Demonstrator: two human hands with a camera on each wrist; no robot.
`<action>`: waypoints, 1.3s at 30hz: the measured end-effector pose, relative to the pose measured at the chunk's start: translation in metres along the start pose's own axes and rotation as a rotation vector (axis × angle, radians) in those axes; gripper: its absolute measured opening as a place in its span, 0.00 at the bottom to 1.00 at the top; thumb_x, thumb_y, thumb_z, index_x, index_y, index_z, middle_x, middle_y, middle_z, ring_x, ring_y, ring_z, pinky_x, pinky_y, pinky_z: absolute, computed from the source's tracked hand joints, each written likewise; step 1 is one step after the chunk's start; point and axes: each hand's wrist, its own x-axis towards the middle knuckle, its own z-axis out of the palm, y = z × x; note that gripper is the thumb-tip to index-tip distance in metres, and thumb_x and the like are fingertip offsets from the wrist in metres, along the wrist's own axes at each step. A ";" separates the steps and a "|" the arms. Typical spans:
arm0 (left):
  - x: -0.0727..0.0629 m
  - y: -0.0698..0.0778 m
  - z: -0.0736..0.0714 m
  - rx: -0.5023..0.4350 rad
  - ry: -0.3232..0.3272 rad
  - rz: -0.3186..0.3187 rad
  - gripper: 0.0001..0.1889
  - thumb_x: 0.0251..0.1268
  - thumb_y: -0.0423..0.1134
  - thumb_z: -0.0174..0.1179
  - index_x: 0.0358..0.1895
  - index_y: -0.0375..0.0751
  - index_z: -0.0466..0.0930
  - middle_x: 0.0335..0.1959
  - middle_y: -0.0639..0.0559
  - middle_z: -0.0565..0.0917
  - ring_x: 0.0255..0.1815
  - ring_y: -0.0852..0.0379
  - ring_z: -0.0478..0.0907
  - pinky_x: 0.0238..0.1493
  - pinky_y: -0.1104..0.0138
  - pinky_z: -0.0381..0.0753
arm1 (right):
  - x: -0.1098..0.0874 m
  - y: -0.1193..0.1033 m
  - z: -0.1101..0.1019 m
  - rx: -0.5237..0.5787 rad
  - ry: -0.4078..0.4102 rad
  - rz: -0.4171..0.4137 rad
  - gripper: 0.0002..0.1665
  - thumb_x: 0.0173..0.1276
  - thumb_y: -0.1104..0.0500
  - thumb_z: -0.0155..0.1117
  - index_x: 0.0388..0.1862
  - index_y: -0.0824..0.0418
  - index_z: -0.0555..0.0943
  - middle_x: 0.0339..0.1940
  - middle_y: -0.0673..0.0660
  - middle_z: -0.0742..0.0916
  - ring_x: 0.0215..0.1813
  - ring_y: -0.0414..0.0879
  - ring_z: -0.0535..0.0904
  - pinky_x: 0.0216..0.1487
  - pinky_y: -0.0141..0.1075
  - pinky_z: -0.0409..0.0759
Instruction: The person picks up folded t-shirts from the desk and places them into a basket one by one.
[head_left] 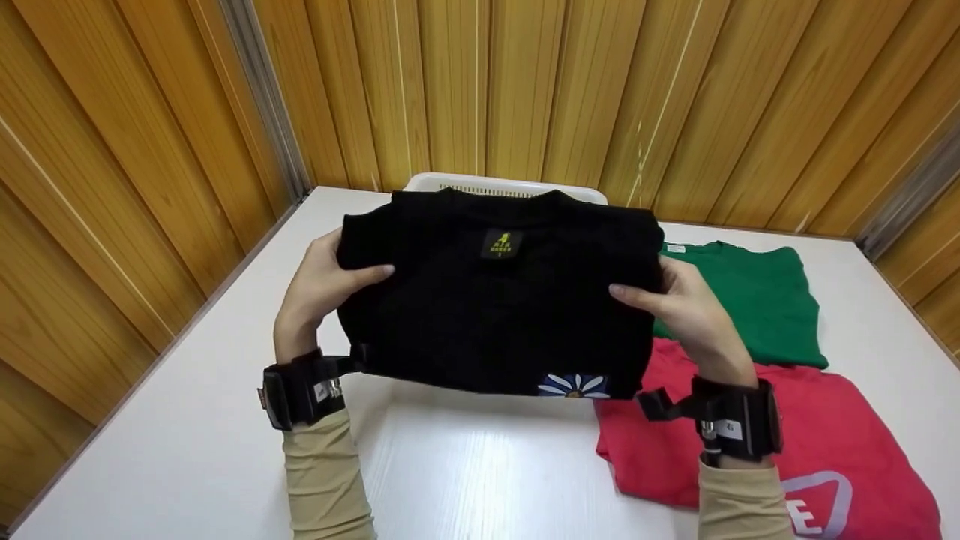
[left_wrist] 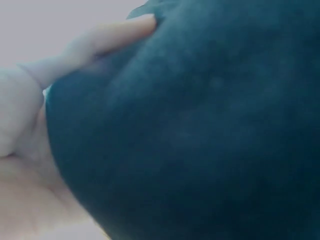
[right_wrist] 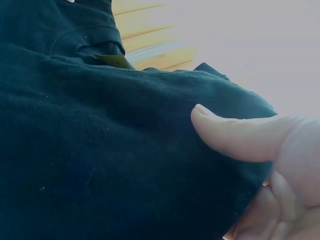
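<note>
A folded black T-shirt (head_left: 480,307) is held up above the white table, its neck label (head_left: 501,244) facing the head camera and a white daisy print (head_left: 574,385) at its lower right. My left hand (head_left: 319,277) grips the shirt's left side, thumb on the front and fingers hidden behind. On the opposite side my right hand (head_left: 686,307) pinches the cloth the same way. Dark cloth (left_wrist: 190,130) fills most of the left wrist view, with the thumb pressed on it. The right wrist view shows the thumb lying on the dark cloth (right_wrist: 125,140).
Behind the shirt, a white basket (head_left: 510,184) stands at the table's back edge, mostly hidden. To the right lie a green shirt (head_left: 757,300) and, nearer, a red shirt (head_left: 840,435) with a printed logo. Wood-patterned walls (head_left: 525,90) enclose the white table (head_left: 465,465).
</note>
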 end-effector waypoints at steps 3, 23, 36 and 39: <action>0.001 0.001 0.002 -0.007 0.025 0.025 0.28 0.49 0.31 0.69 0.57 0.34 0.74 0.51 0.41 0.80 0.46 0.56 0.77 0.49 0.70 0.75 | 0.000 0.000 -0.002 0.013 0.014 -0.015 0.29 0.64 0.53 0.66 0.61 0.64 0.72 0.48 0.43 0.84 0.51 0.36 0.81 0.52 0.28 0.78; 0.006 0.007 0.015 -0.102 0.144 0.077 0.26 0.47 0.28 0.69 0.54 0.33 0.76 0.49 0.43 0.81 0.45 0.59 0.77 0.50 0.70 0.75 | -0.002 0.003 -0.007 0.041 0.089 -0.054 0.30 0.63 0.54 0.66 0.61 0.62 0.71 0.49 0.43 0.84 0.52 0.38 0.81 0.52 0.27 0.77; 0.007 0.017 0.022 -0.156 0.287 0.204 0.27 0.45 0.26 0.69 0.54 0.34 0.76 0.51 0.42 0.81 0.52 0.54 0.77 0.57 0.63 0.72 | -0.004 -0.004 -0.001 0.136 0.191 -0.157 0.28 0.62 0.57 0.67 0.60 0.63 0.74 0.51 0.47 0.84 0.54 0.40 0.80 0.51 0.27 0.78; 0.014 0.025 0.020 -0.141 0.294 0.234 0.28 0.46 0.26 0.69 0.55 0.35 0.76 0.52 0.42 0.81 0.54 0.53 0.76 0.58 0.62 0.72 | 0.001 -0.011 -0.004 0.159 0.189 -0.179 0.28 0.62 0.58 0.67 0.61 0.62 0.74 0.52 0.48 0.84 0.55 0.40 0.79 0.52 0.27 0.77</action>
